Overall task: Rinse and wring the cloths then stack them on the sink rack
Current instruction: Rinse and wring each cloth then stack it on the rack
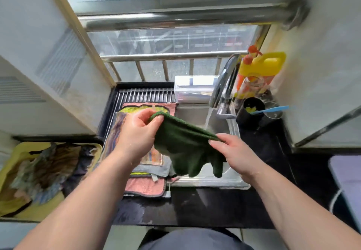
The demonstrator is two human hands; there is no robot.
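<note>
The green cloth (185, 146) is held stretched over the sink (232, 179), its top edge taut between both hands and its lower part hanging in folds above the basin. One corner is pinched by the left hand (136, 132) between thumb and fingers; the opposite corner is pinched by the right hand (232, 152), thumb on top. The cloth is held just in front of the running water (208, 118) from the tap (222, 85) – whether it is touched by the stream cannot be told.

To the left, the rack (146, 95) is laid across the sink. Several flat cloths are already stacked on it – a pink cloth (146, 187) at the bottom, a grey one and a patterned one above. This portion of the task is judged done.

Further left, a yellow tub (11, 171) is seen, with a heap (45, 169) of crumpled cloths inside. These appear to be left for rinsing, wringing and stacking, so the task is judged partly complete.
</note>
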